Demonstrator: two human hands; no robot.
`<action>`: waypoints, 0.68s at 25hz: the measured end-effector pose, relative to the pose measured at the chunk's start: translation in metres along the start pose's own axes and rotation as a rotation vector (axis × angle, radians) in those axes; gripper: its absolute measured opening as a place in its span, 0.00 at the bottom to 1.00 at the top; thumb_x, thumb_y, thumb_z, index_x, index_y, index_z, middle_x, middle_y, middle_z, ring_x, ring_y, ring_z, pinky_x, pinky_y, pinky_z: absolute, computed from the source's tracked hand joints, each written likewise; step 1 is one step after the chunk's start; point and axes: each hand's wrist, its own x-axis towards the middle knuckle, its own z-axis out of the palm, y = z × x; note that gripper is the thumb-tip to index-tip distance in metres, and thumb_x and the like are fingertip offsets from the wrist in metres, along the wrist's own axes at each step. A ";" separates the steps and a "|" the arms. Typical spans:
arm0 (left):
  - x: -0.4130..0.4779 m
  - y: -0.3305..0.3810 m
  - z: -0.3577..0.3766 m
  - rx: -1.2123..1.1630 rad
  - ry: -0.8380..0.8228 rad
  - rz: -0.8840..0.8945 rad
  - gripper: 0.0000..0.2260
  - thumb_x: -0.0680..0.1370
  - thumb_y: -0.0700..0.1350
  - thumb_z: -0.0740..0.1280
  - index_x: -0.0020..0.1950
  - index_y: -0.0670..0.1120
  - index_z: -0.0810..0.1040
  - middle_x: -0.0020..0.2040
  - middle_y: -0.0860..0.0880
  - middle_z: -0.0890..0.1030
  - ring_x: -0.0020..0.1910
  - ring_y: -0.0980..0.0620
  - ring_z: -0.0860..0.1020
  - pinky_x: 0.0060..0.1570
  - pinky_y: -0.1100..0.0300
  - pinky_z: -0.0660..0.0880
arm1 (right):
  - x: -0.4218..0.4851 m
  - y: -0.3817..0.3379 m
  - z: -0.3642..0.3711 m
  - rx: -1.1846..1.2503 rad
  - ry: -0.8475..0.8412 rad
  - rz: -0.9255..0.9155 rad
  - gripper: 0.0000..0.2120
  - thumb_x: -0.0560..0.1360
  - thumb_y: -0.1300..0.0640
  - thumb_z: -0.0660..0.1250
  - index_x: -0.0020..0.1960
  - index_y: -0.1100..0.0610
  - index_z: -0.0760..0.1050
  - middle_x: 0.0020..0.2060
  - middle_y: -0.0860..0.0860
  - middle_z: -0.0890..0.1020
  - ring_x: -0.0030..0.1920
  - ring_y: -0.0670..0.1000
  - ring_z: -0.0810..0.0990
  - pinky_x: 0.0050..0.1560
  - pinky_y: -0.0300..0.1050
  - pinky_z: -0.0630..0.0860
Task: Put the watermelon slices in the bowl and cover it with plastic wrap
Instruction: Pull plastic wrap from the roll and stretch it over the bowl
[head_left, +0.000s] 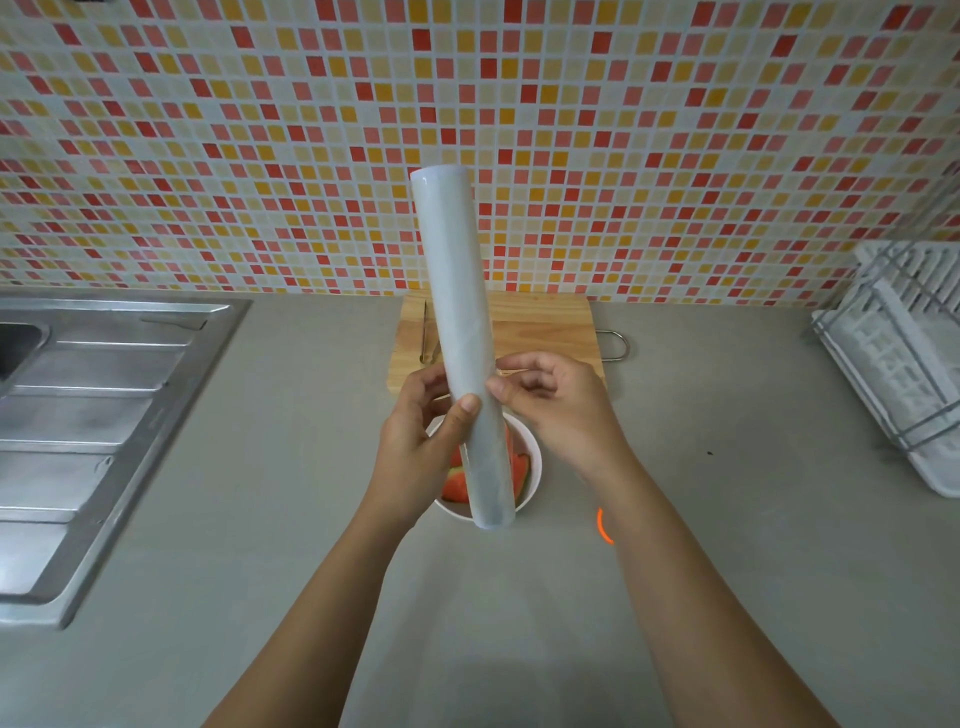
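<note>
The plastic wrap roll (460, 332) hangs above the bowl (535, 457) of watermelon slices (454, 486) on the surface, long axis pointing up and away, left hand (415, 447) gripping its lower half while the right hand (561, 410) fingers (501, 387) pinch its right side, probably seeking the film's edge.

A grey countertop (727, 519) runs wall to wall. At nine o'clock sits a steel sink drainboard (93, 415); at three o'clock, a white dish rack (893, 364). Toward twelve lies a wooden cutting board (540, 332), its metal loop handle (615, 344) pointing to three, close under the mosaic tile wall (208, 130).
</note>
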 end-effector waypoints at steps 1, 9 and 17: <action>0.000 -0.001 0.000 0.004 0.008 0.002 0.18 0.76 0.49 0.67 0.64 0.47 0.71 0.59 0.49 0.79 0.58 0.48 0.79 0.57 0.42 0.76 | -0.001 0.000 0.000 0.028 -0.040 0.022 0.07 0.70 0.53 0.72 0.45 0.44 0.78 0.39 0.48 0.84 0.45 0.50 0.83 0.49 0.44 0.79; -0.002 0.002 0.003 0.091 0.035 0.063 0.16 0.76 0.47 0.68 0.63 0.50 0.72 0.57 0.57 0.79 0.54 0.59 0.79 0.55 0.54 0.78 | 0.000 -0.006 0.008 0.140 -0.049 0.068 0.05 0.66 0.44 0.69 0.37 0.45 0.77 0.34 0.43 0.79 0.38 0.43 0.77 0.40 0.36 0.75; -0.002 0.000 0.004 0.118 -0.016 0.088 0.16 0.77 0.46 0.68 0.63 0.51 0.69 0.57 0.57 0.77 0.55 0.58 0.77 0.50 0.63 0.77 | 0.005 -0.008 0.014 0.426 0.022 0.142 0.06 0.73 0.58 0.68 0.48 0.49 0.78 0.37 0.47 0.81 0.38 0.46 0.76 0.42 0.40 0.75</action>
